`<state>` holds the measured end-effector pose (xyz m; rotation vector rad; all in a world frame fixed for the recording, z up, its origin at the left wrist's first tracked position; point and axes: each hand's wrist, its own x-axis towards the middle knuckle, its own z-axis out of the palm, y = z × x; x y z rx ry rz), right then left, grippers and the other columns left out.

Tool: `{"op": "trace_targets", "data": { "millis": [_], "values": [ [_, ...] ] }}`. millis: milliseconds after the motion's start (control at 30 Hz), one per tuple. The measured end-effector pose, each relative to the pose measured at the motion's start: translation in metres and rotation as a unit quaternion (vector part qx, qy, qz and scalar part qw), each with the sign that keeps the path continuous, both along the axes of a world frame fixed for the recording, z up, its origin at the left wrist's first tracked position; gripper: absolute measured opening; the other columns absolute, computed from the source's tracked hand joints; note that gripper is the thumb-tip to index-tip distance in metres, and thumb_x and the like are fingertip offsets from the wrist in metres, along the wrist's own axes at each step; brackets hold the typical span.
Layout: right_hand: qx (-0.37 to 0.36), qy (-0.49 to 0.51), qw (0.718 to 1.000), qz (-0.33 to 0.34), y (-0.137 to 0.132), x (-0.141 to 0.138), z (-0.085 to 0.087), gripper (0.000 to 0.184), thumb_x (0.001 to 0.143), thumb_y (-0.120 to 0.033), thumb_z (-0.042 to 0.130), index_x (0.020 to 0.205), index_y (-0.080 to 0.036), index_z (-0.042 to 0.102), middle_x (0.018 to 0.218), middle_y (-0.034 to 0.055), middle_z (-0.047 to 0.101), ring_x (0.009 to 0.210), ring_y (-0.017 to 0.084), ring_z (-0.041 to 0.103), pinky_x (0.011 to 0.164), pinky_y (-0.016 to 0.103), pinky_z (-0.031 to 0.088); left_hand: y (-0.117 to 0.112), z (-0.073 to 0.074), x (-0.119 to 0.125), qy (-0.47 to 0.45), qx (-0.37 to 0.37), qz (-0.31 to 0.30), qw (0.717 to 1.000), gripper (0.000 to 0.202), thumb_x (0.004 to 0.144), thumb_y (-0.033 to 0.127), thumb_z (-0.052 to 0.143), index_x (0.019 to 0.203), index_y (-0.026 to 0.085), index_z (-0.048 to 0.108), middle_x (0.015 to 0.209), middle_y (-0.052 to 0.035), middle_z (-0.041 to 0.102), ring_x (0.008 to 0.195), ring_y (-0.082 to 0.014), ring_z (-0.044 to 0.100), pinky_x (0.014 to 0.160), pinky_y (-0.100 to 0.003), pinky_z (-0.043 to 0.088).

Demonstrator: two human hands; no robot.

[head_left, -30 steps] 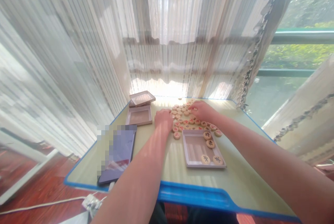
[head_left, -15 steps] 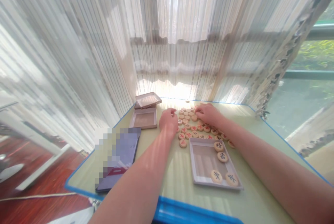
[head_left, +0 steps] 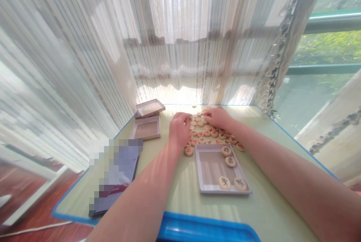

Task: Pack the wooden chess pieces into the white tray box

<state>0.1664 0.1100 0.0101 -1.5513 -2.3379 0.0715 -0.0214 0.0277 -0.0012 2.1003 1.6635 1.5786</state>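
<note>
Several round wooden chess pieces [head_left: 207, 133] with red marks lie loose at the far middle of the green table [head_left: 180, 189]. My left hand [head_left: 178, 129] rests on the left side of that pile, fingers curled over pieces. My right hand [head_left: 218, 117] lies on the far right of the pile, fingers bent down onto pieces; what they hold is hidden. In front of the pile is a shallow grey tray [head_left: 207, 188] with several dark-marked pieces [head_left: 230, 161] along its right side.
Two more shallow trays [head_left: 145, 130] sit at the far left, one propped on another [head_left: 149, 108]. A dark flat device [head_left: 115, 174] lies near the left edge. The table has a blue rim [head_left: 197, 229]. Sheer curtains [head_left: 169, 38] hang close behind.
My left hand has moved forward onto the pile's left side. My right hand stays on the far pieces. The camera has swayed, shifting the whole scene.
</note>
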Motion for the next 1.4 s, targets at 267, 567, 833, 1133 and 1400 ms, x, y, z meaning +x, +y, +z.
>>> {"op": "trace_targets", "data": {
  "millis": [267, 567, 833, 1133, 1400],
  "values": [
    [-0.034, -0.006, 0.999, 0.008, 0.0, -0.006, 0.002, 0.028, 0.08, -0.028, 0.05, 0.094, -0.019, 0.073, 0.093, 0.0072, 0.072, 0.095, 0.024, 0.059, 0.094, 0.037, 0.036, 0.0, 0.001, 0.003, 0.013, -0.003, -0.01, 1.0, 0.023, 0.079, 0.007, 0.051, 0.092, 0.016, 0.067, 0.093, -0.0043, 0.066, 0.081, -0.0116, 0.062, 0.08, -0.022, 0.052],
    [-0.001, 0.179, 0.984, -0.023, -0.007, -0.005, 0.009, 0.023, 0.077, -0.032, 0.059, 0.092, -0.017, 0.068, 0.093, 0.0065, 0.07, 0.09, 0.02, 0.06, 0.082, 0.031, 0.044, -0.002, 0.0, 0.006, 0.038, -0.011, -0.028, 0.999, 0.019, 0.08, 0.012, 0.053, 0.09, 0.019, 0.067, 0.092, -0.0027, 0.066, 0.083, -0.013, 0.063, 0.08, -0.024, 0.052],
    [-0.014, 0.327, 0.945, -0.006, -0.028, -0.001, 0.044, 0.027, 0.081, -0.032, 0.054, 0.099, -0.019, 0.069, 0.084, 0.0048, 0.067, 0.068, 0.014, 0.058, 0.063, 0.027, 0.046, -0.007, 0.01, 0.01, 0.028, 0.02, -0.051, 0.998, 0.02, 0.079, 0.008, 0.053, 0.088, 0.018, 0.068, 0.092, -0.0045, 0.066, 0.081, -0.0117, 0.062, 0.078, -0.022, 0.052],
    [-0.074, 0.393, 0.916, -0.031, -0.114, 0.014, 0.066, 0.027, 0.071, -0.018, 0.057, 0.097, -0.018, 0.066, 0.074, 0.0027, 0.065, 0.06, 0.012, 0.058, 0.058, 0.026, 0.047, -0.023, 0.021, 0.02, -0.003, -0.04, -0.096, 0.995, 0.022, 0.073, 0.009, 0.056, 0.086, 0.019, 0.071, 0.09, -0.0022, 0.068, 0.079, -0.0109, 0.063, 0.077, -0.021, 0.054],
    [0.003, 0.159, 0.987, -0.036, -0.13, 0.078, 0.012, 0.033, 0.072, -0.032, 0.059, 0.101, -0.018, 0.068, 0.081, 0.0041, 0.068, 0.072, 0.017, 0.06, 0.072, 0.031, 0.047, -0.038, 0.017, 0.022, -0.01, -0.136, -0.149, 0.979, 0.022, 0.068, 0.013, 0.058, 0.083, 0.019, 0.072, 0.082, -0.0006, 0.071, 0.075, -0.0133, 0.065, 0.073, -0.024, 0.054]
  ]
}}
